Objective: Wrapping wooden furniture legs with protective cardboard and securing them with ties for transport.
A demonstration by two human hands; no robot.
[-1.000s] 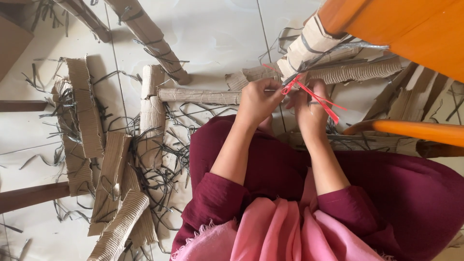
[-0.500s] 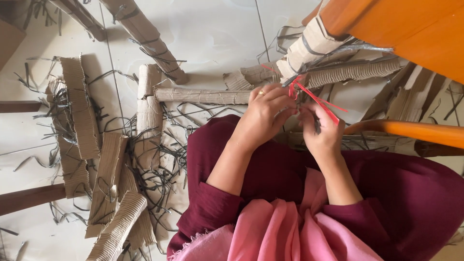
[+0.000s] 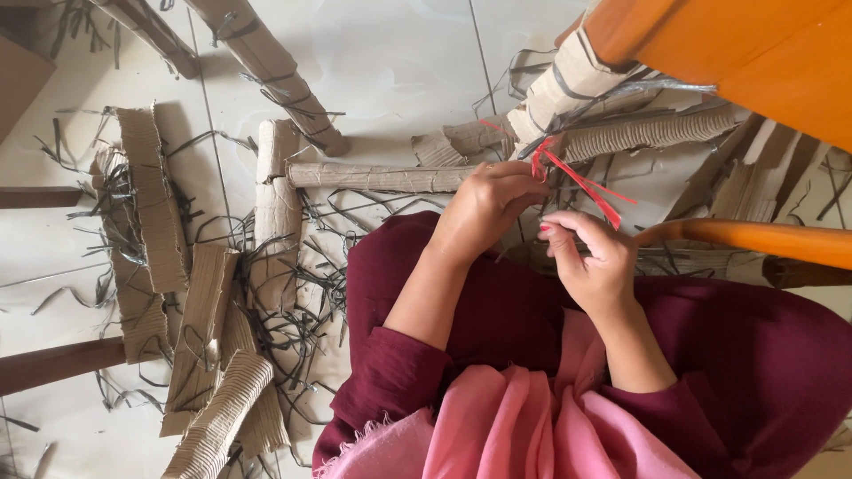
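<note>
My left hand point(image 3: 486, 211) is closed at the knot of a red strip point(image 3: 581, 184). The strip is wound round a bundle of rolled corrugated cardboard point(image 3: 643, 133) just beyond my knees. Its loose red tails stick out to the right. My right hand point(image 3: 593, 264) hovers just below those tails, thumb and fingers pinched together. Whether anything sits between them is not visible. Both hands work above my lap, which is covered in dark red cloth point(image 3: 497, 302).
Several cardboard rolls and strips point(image 3: 275, 208) and thin dark offcuts point(image 3: 306, 293) litter the pale tiled floor point(image 3: 390, 62) on the left. An orange wooden piece of furniture point(image 3: 754, 53) fills the upper right, and its rail point(image 3: 763, 238) crosses by my right hand.
My right hand has dropped from the red strip toward my lap. The left hand stays at the knot, and the view has shifted slightly.
</note>
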